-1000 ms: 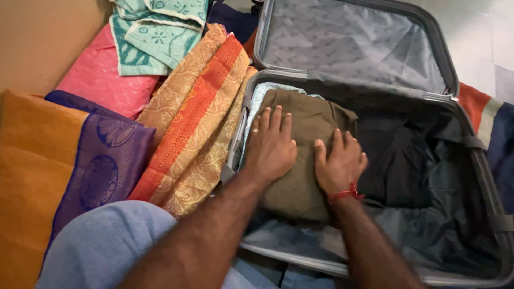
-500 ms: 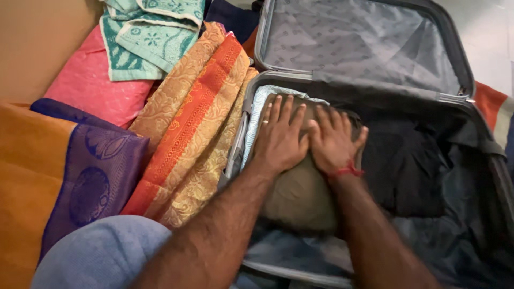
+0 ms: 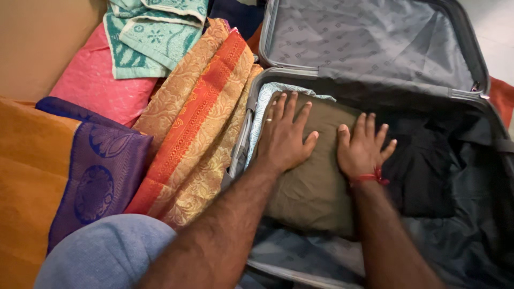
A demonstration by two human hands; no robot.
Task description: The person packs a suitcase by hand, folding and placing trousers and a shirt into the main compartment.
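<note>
An olive-brown folded garment [image 3: 313, 182] is seen lying in the left part of the lower half of an open grey suitcase [image 3: 484, 176], on top of a pale blue patterned cloth [image 3: 262, 107] whose edge shows along the garment's left and far sides. The left hand [image 3: 284, 140] is laid flat, palm down, on the far left part of the garment, its fingers [image 3: 292, 106] spread apart and stretched out, gripping nothing; a ring is worn on one of them. The right hand [image 3: 363, 150] is pressed flat on the garment's right edge, where it borders a dark folded garment [image 3: 423, 166] filling the space beside it; its fingers are likewise splayed and extended, closed on nothing. A red thread [image 3: 369, 178] is tied around the right wrist. The suitcase lid [image 3: 369, 45], lined in grey patterned fabric, is stood open at the far side. To the left of the suitcase, just against its rim, an orange and gold patterned cloth [image 3: 198, 123] is draped. Further left, an orange cloth with a purple border [image 3: 69, 171] is spread, with a pink cloth [image 3: 101, 88] beyond it and a teal and white towel [image 3: 150, 32] lying at the top. A knee in light blue fabric [image 3: 107, 254] is seen at the bottom edge.
</note>
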